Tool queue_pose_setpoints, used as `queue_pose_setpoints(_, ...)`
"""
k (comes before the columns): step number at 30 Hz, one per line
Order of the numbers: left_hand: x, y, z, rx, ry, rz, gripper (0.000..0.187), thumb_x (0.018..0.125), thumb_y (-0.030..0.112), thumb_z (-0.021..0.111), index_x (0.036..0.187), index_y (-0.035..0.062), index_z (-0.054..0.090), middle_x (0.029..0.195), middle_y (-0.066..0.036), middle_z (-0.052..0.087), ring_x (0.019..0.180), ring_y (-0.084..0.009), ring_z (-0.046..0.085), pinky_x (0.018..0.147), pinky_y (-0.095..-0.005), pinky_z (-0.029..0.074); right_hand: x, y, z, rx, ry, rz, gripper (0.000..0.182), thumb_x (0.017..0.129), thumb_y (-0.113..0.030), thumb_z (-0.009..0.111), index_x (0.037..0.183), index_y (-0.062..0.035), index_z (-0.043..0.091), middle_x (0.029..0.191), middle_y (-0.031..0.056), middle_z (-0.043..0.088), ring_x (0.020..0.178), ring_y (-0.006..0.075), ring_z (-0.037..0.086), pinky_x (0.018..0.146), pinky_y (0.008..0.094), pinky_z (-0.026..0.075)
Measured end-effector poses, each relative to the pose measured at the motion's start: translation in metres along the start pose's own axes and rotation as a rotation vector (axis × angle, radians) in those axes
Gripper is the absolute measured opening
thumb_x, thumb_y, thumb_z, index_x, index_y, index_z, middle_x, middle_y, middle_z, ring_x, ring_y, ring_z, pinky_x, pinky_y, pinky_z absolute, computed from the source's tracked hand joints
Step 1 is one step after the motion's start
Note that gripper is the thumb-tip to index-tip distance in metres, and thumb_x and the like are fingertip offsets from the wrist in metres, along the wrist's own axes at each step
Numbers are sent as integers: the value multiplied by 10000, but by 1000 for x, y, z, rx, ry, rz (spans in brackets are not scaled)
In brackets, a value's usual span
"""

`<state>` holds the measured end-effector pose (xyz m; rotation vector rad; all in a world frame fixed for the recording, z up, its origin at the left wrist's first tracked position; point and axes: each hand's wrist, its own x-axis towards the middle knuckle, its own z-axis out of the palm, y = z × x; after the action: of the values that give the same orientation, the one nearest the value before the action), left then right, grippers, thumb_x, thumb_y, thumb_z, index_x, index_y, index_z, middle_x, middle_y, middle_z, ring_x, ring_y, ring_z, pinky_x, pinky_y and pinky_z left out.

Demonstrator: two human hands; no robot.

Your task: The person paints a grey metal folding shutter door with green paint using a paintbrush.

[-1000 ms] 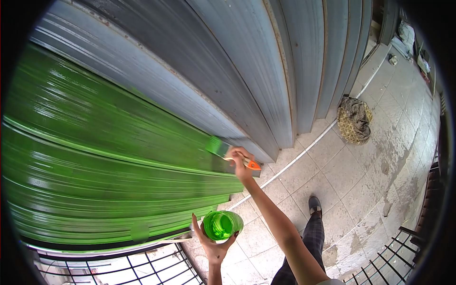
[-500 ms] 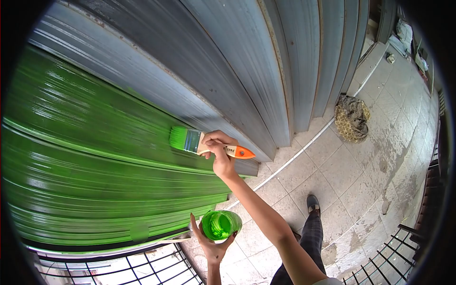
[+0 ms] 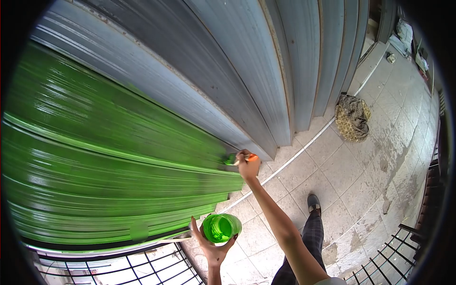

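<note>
My right hand (image 3: 249,166) is closed round the handle of a paintbrush (image 3: 231,160); its green bristles press on the lower end of a metal panel, and only a bit of the orange handle tip shows. Motion blurs the brush somewhat. Below it, my left hand (image 3: 213,249) grips a jar of green paint (image 3: 221,228) from the side, its open mouth turned up toward me. The corrugated shutter (image 3: 109,128) is coated in wet, glossy green on the left, while its ribs (image 3: 228,42) further right are bare grey with rusty edges.
A pale tiled floor (image 3: 327,166) runs along the shutter, with a white strip (image 3: 294,157) near its foot. A crumpled patterned cloth (image 3: 352,118) lies there. My shoe (image 3: 313,202) is on the tiles. Black metal bars (image 3: 128,266) stand at lower left, others (image 3: 384,259) at lower right.
My right hand has moved the paintbrush down and right along the panel, toward its lower end, and green now covers more of that strip. My left hand and the jar have barely moved.
</note>
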<state>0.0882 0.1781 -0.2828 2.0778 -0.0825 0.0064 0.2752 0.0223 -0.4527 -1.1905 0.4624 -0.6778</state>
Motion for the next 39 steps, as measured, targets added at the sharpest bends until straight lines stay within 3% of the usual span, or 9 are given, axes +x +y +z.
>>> queue_pose_setpoints(3,0,1,0,5,-9,-10,1243,537,46,847,1448,51,2,1215,-211,442,1080,-296,524,930,-423,464,6,-89,42,626,-138,8,164,848,48,481,741,12,601,685,50,607,604,103,557,556,246,449)
queue_pose_setpoints(8,3,17,3,15,-5,8,1245,537,50,850,1447,41,1,1203,-207,440,1064,-290,524,916,-416,466,14,-219,63,722,-271,-240,132,817,-41,471,783,18,584,684,61,584,504,96,514,416,224,376)
queue_pose_setpoints(11,5,19,3,52,29,51,1205,530,70,832,1452,60,57,1172,-213,472,1052,-302,545,917,-428,499,6,-183,66,710,-322,-232,150,815,-49,453,786,18,584,683,73,588,516,106,536,411,225,384)
queue_pose_setpoints(16,7,10,1,-26,24,43,1213,528,50,829,1456,75,48,1187,-196,455,1052,-289,538,932,-427,486,-13,-36,24,546,-118,-2,147,834,-78,468,801,13,578,622,86,562,456,103,496,395,222,364)
queue_pose_setpoints(20,6,-4,-1,48,6,60,1219,525,32,826,1457,83,41,1191,-189,452,1055,-281,538,936,-434,485,-21,7,-4,522,32,196,133,832,-66,502,753,-21,599,592,25,572,488,63,499,434,192,378)
queue_pose_setpoints(23,6,-5,-2,57,16,62,1224,523,36,829,1457,82,40,1173,-187,470,1055,-286,545,931,-436,491,-17,56,-25,65,109,127,128,844,-76,516,752,-37,596,605,10,576,533,78,540,463,204,410)
queue_pose_setpoints(26,7,-3,-4,17,-3,4,1236,534,64,852,1444,26,17,1197,-220,461,1064,-300,535,923,-426,463,-13,64,-33,-28,35,142,130,851,-74,523,751,-47,602,620,4,583,567,81,556,479,221,419)
queue_pose_setpoints(34,9,21,-5,-5,18,22,1244,530,54,850,1445,39,7,1183,-204,465,1052,-283,539,912,-409,473,22,-156,42,556,-211,-101,110,835,-33,485,803,22,575,721,60,574,549,108,532,464,225,409)
queue_pose_setpoints(39,9,27,-3,-15,18,84,1249,541,43,853,1439,22,-15,1163,-194,477,1047,-275,543,910,-394,465,6,-68,25,682,-107,19,104,839,-73,491,796,10,539,609,76,527,465,116,468,422,232,361)
